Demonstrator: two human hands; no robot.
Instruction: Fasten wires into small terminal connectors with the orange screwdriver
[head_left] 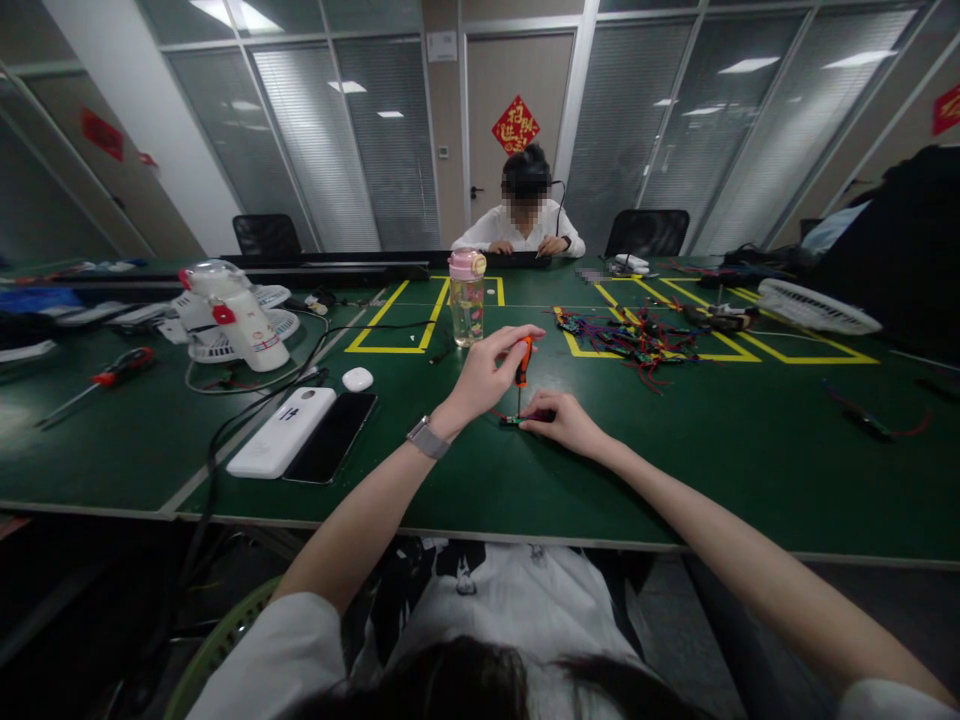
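My left hand (491,372) is closed around the orange-and-black handle of a small screwdriver (523,368). The screwdriver stands upright, its thin shaft pointing down at a small green circuit board (512,421) on the table. Whether the tip sits in a screw is too small to tell. With its fingers pinched, my right hand (562,422) grips the board's right end against the tabletop. A thin red wire runs from the board's left side. Part of the board is hidden under my right fingers.
A pink-lidded bottle (467,300) stands beyond my left hand. Left lie a white power bank (283,433), a dark phone (331,438) and a white earbud case (358,380). A heap of wired boards (637,335) lies back right. Another person (525,215) sits across the green table (720,460).
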